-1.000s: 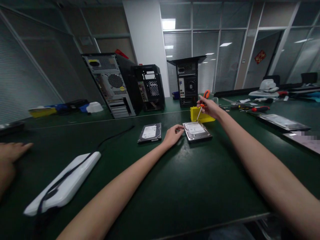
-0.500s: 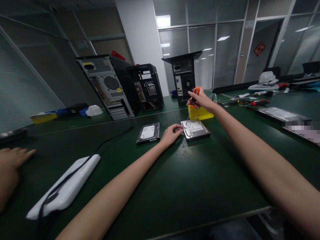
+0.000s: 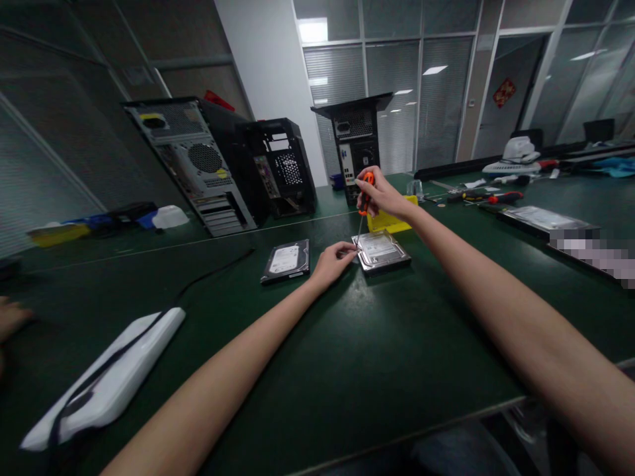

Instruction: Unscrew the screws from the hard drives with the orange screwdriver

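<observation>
R hand (image 3: pixel 370 192) grips driver (image 3: pixel 366 192) at 9 o'clock on drive (image 3: pixel 383 250); my L hand (image 3: pixel 329 266)'s half-curled, can't tell hold. Prob. mid-job: lid (image 3: pixel 376 243) still on.

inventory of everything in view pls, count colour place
Silver hard drive: one, silver, centre
Black hard drive: one, black, left of that
Screwdriver: one, orange and black, at silver drive
Plastic bin: one, yellow, behind silver drive
Computer cases: three, mostly black, rear
White device: one, white, left foreground
Cord: one, black, across white device
Hand tools: several, mixed colours, right rear
Drive-like device: one, silver, right
Table: one, green, beneath
Glass partitions: several, grey, background
Co-worker's hand: one, bare, left edge
Left hand: one, bare, at silver drive
Right hand: one, bare, holding screwdriver
</observation>
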A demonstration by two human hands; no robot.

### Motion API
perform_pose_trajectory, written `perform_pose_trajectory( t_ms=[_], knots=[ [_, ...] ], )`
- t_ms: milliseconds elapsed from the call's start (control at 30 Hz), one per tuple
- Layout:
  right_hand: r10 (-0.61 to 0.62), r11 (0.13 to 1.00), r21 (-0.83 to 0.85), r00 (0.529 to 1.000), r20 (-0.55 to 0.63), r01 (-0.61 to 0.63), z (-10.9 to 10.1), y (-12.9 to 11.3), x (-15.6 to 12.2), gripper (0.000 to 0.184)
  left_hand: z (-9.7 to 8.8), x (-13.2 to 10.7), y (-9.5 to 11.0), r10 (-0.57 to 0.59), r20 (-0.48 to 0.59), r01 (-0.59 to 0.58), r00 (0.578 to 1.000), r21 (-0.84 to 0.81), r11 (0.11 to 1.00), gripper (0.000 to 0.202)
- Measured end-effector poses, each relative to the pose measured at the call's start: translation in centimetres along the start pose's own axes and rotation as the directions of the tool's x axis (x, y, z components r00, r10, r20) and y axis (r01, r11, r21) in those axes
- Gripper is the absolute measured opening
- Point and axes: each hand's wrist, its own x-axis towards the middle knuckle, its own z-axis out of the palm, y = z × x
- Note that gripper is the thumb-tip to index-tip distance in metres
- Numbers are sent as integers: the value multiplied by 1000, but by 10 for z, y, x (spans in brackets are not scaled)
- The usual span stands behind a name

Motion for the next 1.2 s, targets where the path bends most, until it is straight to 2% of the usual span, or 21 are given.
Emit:
perform_pose_trajectory(
  t_ms=[800, 1033, 1200],
  knots=[
    [-3, 997, -82, 999, 36, 6, 7, -4, -4, 35, 4, 2, -5, 15, -7, -15, 1000, -43, 999, 28],
    [-9, 988, -150, 993, 114, 26, 14, -12, -3, 31, 3, 1, -5, 2, -9, -2, 1000, -26, 1000, 28],
    [-25, 989, -143, 996, 91, 38, 17, -13, -3, 35, 4, 2, -7, 15, -10, -16, 1000, -41, 999, 28]
  ],
)
